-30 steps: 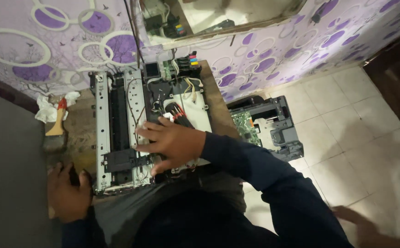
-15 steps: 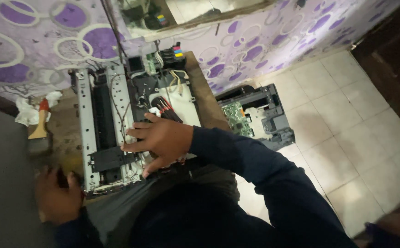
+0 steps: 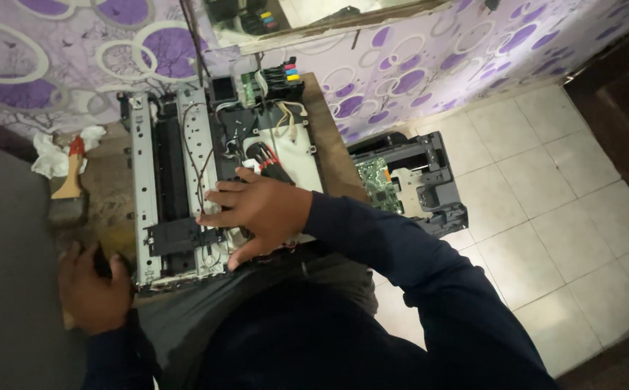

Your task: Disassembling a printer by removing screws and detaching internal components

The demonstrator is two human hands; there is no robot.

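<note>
Barely shifted, right hand stays splayed flat on the opened printer; at eight o'clock, left hand curls around something dark, its grip unclear.

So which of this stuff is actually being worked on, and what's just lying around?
In use:
- opened printer, right hand flat on it
- dark object under the left hand, too dim to identify

Lying about:
- brush
- white rag
- second stripped printer on the floor

Head camera, steeply down, close
</note>
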